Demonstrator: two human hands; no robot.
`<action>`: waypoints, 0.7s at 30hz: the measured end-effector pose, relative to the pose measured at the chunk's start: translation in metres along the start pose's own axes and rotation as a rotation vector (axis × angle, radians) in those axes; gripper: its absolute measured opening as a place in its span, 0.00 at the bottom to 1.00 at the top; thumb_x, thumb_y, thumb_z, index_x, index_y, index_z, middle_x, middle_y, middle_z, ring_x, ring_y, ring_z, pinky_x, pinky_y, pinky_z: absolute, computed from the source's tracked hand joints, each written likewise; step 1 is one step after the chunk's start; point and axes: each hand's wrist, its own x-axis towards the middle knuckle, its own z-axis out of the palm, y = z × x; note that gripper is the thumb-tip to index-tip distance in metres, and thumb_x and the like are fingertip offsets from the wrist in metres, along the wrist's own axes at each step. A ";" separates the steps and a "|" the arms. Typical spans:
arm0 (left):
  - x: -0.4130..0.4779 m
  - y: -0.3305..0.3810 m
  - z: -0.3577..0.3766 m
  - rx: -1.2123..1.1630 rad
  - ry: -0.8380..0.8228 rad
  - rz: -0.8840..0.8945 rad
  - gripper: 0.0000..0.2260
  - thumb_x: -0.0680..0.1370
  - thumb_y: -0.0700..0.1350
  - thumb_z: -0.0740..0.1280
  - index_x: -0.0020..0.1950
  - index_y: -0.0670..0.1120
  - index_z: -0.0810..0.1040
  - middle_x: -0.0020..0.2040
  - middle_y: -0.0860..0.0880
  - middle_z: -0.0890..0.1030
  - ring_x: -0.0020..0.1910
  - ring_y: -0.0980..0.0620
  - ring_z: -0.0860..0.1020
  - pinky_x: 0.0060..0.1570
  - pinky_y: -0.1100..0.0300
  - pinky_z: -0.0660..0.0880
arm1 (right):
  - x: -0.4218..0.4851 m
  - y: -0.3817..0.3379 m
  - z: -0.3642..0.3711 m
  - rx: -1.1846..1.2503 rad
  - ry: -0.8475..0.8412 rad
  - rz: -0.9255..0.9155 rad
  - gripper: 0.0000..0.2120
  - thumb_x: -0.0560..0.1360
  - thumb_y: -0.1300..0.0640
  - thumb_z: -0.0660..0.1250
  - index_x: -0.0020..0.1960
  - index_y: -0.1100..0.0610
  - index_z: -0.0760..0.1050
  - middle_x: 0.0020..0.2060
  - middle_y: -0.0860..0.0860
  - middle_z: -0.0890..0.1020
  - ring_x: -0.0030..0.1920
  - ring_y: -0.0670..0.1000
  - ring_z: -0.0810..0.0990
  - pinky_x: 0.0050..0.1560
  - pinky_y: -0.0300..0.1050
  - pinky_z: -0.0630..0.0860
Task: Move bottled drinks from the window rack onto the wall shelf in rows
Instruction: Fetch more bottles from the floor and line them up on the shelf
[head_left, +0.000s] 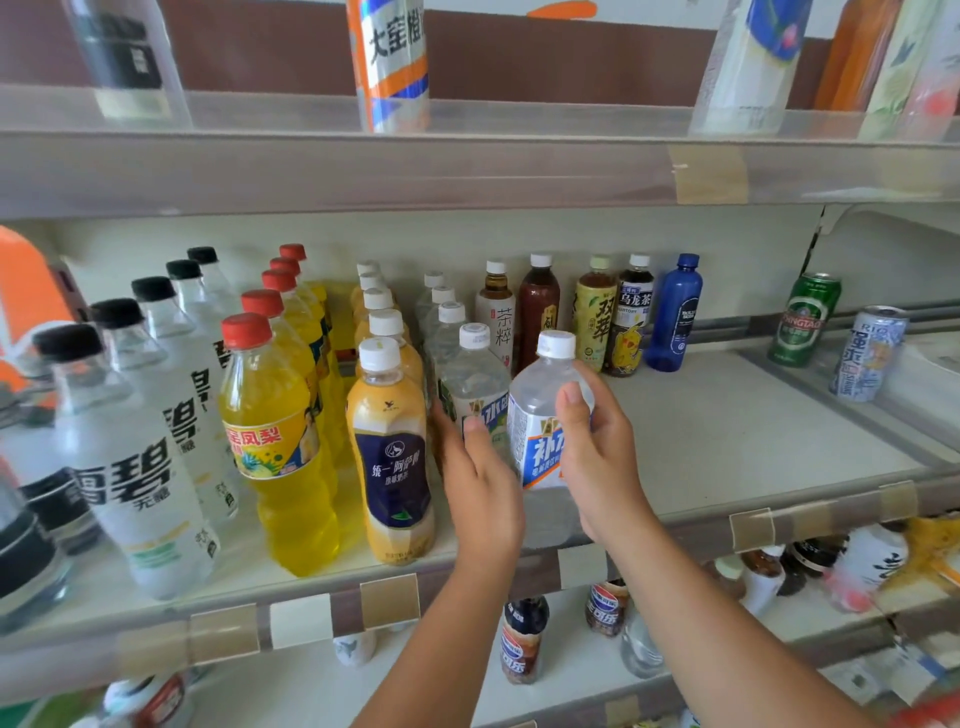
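My right hand (597, 457) grips a clear bottle with a white cap and a blue-and-orange label (537, 415), tilted slightly, just above the front of the middle wall shelf (727, 415). My left hand (480, 483) rests against the front clear bottle (470, 384) of a row of like bottles running back. Left of that row stand a row of yellow milk-tea bottles (392, 452), a row of yellow red-capped bottles (275, 431) and a row of clear black-capped bottles (140, 467).
Single tea bottles and a blue bottle (675, 312) line the shelf's back. Two cans (802, 319) stand at the far right. Bare shelf lies right of my right hand. A shelf above and a shelf below hold more bottles.
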 end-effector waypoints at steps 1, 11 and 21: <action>-0.008 -0.002 -0.005 -0.015 -0.027 -0.023 0.22 0.85 0.53 0.50 0.80 0.51 0.58 0.78 0.56 0.63 0.76 0.65 0.58 0.75 0.64 0.55 | 0.001 0.006 0.003 -0.009 -0.001 -0.010 0.18 0.76 0.39 0.67 0.62 0.44 0.74 0.57 0.50 0.83 0.54 0.43 0.84 0.50 0.36 0.79; -0.033 -0.003 -0.021 -0.098 -0.146 -0.070 0.16 0.84 0.56 0.48 0.72 0.63 0.62 0.68 0.72 0.67 0.69 0.75 0.62 0.68 0.73 0.58 | -0.005 0.034 0.030 -0.089 0.005 -0.148 0.15 0.75 0.40 0.63 0.59 0.42 0.76 0.59 0.52 0.78 0.58 0.42 0.79 0.57 0.37 0.76; -0.027 -0.006 -0.020 -0.114 -0.143 -0.081 0.31 0.76 0.70 0.52 0.75 0.57 0.66 0.69 0.54 0.75 0.69 0.59 0.72 0.70 0.51 0.70 | 0.045 0.061 0.011 0.299 0.011 0.433 0.19 0.76 0.35 0.62 0.55 0.43 0.84 0.58 0.50 0.85 0.63 0.58 0.80 0.69 0.60 0.72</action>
